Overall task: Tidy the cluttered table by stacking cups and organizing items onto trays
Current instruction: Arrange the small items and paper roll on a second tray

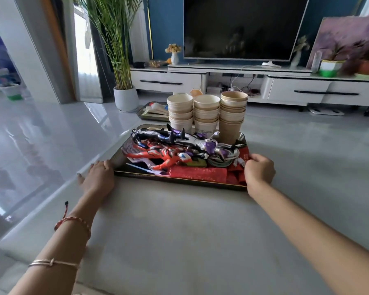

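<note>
Living room: glossy pale tile floor [41, 135], dark TV [243, 26] on a white low cabinet [296, 90] at the far wall, tall potted plant [124, 96] far left, painting [345, 39] leaning far right. Work surface is a matte grey table [179, 231], bare in the near half. We see the black tray [179, 180] mid-table, loaded: three stacks of paper cups upright along its far edge, left stack [180, 111], middle stack [206, 113] and taller brown right stack [232, 116]; a red toy figure [162, 156] and a silver-purple toy figure [192, 141] lying across the middle; red packets [198, 172] along the near edge; a coiled cable [222, 160] at right. Left hand [98, 175] lies flat on the table, fingers extended, touching the tray's near-left corner, gripping nothing. Right hand [259, 169] has its fingers curled over the tray's near-right edge, grasping it. Second tray [149, 116] sits further back, behind the cups, contents unclear to us.
</note>
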Demonstrator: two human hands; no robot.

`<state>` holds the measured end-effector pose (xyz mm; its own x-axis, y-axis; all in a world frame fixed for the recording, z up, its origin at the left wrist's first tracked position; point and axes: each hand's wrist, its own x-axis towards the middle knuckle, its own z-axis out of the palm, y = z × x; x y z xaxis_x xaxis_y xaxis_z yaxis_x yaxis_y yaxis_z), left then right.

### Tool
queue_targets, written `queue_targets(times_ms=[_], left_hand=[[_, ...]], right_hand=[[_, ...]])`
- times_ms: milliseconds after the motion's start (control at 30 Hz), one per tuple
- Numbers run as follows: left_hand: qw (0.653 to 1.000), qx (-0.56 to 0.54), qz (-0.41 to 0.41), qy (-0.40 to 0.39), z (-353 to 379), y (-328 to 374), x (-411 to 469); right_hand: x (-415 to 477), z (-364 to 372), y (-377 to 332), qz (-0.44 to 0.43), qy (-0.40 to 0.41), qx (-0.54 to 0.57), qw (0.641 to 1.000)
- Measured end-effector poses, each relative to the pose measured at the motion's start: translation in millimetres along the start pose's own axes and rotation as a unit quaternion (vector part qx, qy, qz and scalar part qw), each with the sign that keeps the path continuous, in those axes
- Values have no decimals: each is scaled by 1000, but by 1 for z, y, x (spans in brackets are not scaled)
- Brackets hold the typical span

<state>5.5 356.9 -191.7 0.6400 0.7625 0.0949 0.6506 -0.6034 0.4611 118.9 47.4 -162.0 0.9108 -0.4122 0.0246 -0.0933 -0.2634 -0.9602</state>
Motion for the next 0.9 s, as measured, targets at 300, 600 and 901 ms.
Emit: queue_targets(times_ms=[300, 600, 901], left_hand=[[994, -78, -45, 55, 6, 7, 63], [981, -141, -98, 88, 11, 9, 97], [968, -198, -110, 106, 16, -3, 112]], right_hand=[[13, 56, 6, -68, -31, -10, 997], [21, 71, 7, -120, -78, -21, 989], [28, 74, 6, -115, -176, 7, 978]])
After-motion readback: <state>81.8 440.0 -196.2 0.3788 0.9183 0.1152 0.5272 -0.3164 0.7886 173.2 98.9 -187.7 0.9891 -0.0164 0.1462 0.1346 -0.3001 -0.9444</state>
